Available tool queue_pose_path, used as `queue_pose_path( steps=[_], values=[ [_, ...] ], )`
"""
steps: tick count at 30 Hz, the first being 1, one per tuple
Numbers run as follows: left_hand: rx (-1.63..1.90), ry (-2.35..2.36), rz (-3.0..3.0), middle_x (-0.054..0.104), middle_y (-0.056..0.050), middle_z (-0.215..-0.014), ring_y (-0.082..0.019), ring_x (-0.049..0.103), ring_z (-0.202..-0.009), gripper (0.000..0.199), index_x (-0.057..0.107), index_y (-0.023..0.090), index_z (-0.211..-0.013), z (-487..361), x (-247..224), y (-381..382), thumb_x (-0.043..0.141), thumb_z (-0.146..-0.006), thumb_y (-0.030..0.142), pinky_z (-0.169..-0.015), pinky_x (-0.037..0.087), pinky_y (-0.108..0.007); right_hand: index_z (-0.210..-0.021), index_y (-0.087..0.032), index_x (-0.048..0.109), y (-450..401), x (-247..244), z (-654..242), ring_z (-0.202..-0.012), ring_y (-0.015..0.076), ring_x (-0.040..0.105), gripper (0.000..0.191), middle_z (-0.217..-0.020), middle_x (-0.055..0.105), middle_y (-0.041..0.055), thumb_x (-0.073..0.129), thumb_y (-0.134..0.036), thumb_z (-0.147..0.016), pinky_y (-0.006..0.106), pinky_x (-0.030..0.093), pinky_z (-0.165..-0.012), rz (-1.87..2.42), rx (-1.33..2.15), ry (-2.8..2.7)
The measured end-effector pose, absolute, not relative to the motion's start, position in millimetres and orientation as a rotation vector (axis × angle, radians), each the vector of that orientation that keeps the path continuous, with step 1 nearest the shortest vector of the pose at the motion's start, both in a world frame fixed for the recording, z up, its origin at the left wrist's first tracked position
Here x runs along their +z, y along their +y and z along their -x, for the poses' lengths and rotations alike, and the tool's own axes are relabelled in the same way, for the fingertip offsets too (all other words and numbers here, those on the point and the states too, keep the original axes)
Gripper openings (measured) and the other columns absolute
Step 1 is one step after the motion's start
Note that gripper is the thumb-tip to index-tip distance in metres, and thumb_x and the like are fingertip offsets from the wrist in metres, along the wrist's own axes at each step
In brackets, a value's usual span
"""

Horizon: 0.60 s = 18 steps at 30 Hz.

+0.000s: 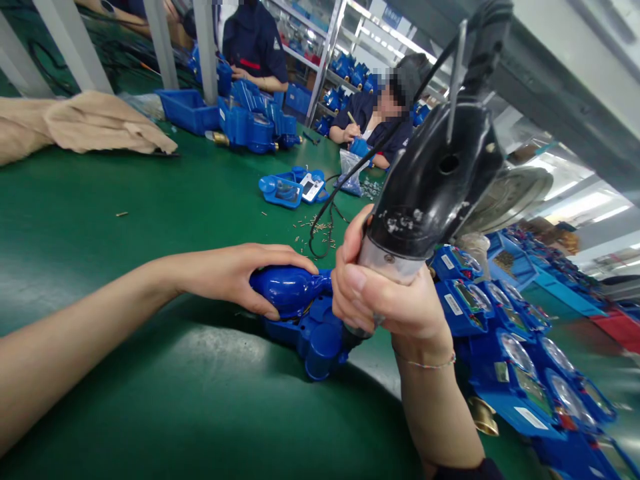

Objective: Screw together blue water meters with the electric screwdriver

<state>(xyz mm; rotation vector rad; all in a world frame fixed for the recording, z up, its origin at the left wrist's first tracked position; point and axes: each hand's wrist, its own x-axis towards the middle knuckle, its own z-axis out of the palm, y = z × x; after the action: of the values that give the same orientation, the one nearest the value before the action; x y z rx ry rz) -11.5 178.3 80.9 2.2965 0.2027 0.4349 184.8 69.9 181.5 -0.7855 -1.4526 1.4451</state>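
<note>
My left hand [255,277] is wrapped round the rounded end of a glossy blue meter body [320,337], which lies on the green table [165,407]. Its thumb and fingers press on either side of that end. My right hand [383,287] is closed round the metal collar of a black power screwdriver [430,180], held upright with its lower end down at the right side of the blue body. The tool's tip is hidden behind my right hand and the body.
Small screws [317,230] lie scattered beyond the hands, near opened blue housings [283,191] and a black cable. Rows of blue meters [520,373] stand at the right. A blue bin [187,110] and beige cloth [95,123] are at the back left. Two people sit across the table.
</note>
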Motion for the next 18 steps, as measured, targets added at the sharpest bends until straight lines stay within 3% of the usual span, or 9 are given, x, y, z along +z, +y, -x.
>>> queue_pose_path(
  steps=[9,18],
  values=[
    [0.445,0.209,-2.3,0.057,-0.001,-0.133,-0.024,0.056,-0.12,0.068,0.046,0.037,-0.137,11.2,80.9,177.6,0.076,-0.077,0.036,-0.102,0.044,-0.032,-0.088,-0.021,0.051,69.6,189.2,-186.5,-0.035,0.0048,0.042,0.014,-0.053,0.052,-0.0096,0.063,-0.014,-0.084,0.016,0.039,-0.037,0.738,1.487,-1.506],
    [0.419,0.237,-2.314,0.054,-0.002,-0.138,-0.024,0.056,-0.121,0.067,0.044,0.035,-0.139,10.9,81.6,177.0,0.075,-0.079,0.037,-0.102,0.044,-0.03,-0.084,-0.021,0.049,67.8,192.3,-185.6,-0.034,0.0039,0.039,0.017,-0.05,0.044,-0.0117,0.065,-0.016,-0.082,0.016,0.037,-0.036,0.748,1.4,-1.439]
  ],
)
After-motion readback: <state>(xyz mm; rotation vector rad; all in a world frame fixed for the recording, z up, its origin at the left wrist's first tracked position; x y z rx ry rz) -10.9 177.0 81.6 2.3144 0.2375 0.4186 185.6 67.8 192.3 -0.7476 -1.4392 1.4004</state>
